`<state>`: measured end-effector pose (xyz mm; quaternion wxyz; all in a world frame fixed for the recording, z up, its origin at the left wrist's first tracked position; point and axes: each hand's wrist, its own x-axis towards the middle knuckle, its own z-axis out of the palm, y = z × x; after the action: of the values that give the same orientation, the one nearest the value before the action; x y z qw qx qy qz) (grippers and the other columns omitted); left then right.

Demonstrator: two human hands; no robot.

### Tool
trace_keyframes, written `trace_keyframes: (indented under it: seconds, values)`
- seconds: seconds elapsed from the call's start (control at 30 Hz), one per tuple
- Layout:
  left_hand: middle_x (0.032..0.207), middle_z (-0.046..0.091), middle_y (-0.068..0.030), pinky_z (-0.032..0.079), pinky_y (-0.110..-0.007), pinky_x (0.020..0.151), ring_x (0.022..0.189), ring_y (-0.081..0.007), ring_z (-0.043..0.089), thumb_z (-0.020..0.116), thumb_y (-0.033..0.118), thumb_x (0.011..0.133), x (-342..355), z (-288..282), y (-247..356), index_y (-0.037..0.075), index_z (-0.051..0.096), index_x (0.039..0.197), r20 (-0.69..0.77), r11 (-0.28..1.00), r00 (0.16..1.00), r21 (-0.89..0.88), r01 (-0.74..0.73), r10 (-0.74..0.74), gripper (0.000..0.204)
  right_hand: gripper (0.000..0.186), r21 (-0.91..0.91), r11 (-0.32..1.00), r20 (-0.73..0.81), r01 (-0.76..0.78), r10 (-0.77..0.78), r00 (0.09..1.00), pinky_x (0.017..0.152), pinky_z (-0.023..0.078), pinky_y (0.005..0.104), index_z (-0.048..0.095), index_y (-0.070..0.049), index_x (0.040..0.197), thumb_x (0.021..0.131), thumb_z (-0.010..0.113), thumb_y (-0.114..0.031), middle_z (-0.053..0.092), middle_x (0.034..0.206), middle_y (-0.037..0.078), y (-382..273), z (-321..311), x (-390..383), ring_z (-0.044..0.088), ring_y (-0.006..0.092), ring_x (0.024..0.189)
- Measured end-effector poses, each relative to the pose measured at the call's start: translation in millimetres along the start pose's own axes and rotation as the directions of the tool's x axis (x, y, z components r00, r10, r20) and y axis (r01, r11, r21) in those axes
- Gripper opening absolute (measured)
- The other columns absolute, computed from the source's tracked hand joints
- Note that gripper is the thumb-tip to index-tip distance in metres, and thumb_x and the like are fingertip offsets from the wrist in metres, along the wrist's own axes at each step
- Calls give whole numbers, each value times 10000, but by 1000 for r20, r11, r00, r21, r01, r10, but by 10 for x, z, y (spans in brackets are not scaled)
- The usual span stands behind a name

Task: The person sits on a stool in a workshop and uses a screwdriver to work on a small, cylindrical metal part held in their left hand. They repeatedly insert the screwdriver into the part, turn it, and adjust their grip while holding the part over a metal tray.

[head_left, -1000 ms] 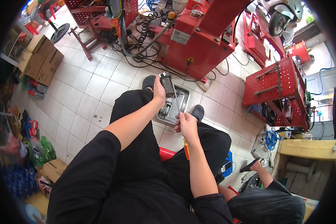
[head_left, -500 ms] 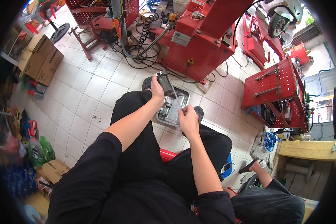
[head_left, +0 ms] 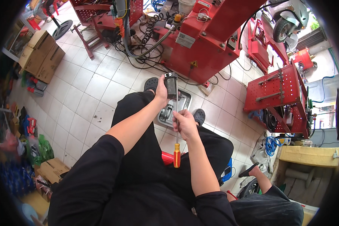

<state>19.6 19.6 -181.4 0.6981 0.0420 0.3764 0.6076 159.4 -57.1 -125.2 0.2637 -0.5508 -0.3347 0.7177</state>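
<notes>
My left hand (head_left: 161, 90) is closed on a dark metal cylindrical part (head_left: 171, 84) with a bright fitting on top. My right hand (head_left: 182, 124) grips the long shaft of a screwdriver (head_left: 177, 153), whose yellow-and-red handle points back toward my body and whose shaft reaches up alongside the part. Beneath them on the tiled floor, between my feet in dark clogs, lies a metal tray (head_left: 187, 107) with loose metal parts (head_left: 166, 112).
Ahead stands a red machine (head_left: 201, 51) with hoses and cables. At right are a red tool cart (head_left: 267, 88), a scooter (head_left: 286, 20) and another person's leg (head_left: 261, 177). Cardboard boxes (head_left: 41, 56) and bagged items are at left.
My right hand has moved up and left. The screwdriver has become more upright, and its handle now shows fully below that hand. My left hand has shifted slightly right with the part.
</notes>
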Motion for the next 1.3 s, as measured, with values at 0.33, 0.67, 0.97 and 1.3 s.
trace_keyframes:
  seconds: [0.33,0.67,0.97,1.3]
  values:
    - [739,582,-114,507,-354,582,619,-240,579,258,520,915,-27,6,23,75,533,981,9,1000,1000,-12,10,-10,527,248,141,989,-34,-37,43,999,421,298,232,509,-13,948,918,488,-258,464,673,13,16,87,32,402,99,500]
    - [772,584,-96,526,-361,588,648,-231,591,279,507,919,0,-4,-22,72,531,1003,33,1000,999,-17,-23,23,509,224,293,949,89,-116,94,992,406,311,241,527,-18,954,933,475,-235,451,667,11,-5,-7,40,419,105,516]
    - [979,566,-115,553,-386,607,791,-228,605,298,451,918,-82,79,188,91,369,1238,293,898,857,-15,-440,424,487,234,-25,949,58,313,-311,949,461,314,215,517,-14,933,960,402,-215,409,617,-43,241,13,182,378,49,513]
    - [913,587,-113,538,-355,616,788,-222,609,334,467,901,-162,117,209,85,422,1186,280,920,884,14,-392,373,484,252,-154,929,44,338,-335,941,520,409,237,539,-5,932,957,412,-221,488,627,12,284,13,210,484,93,550]
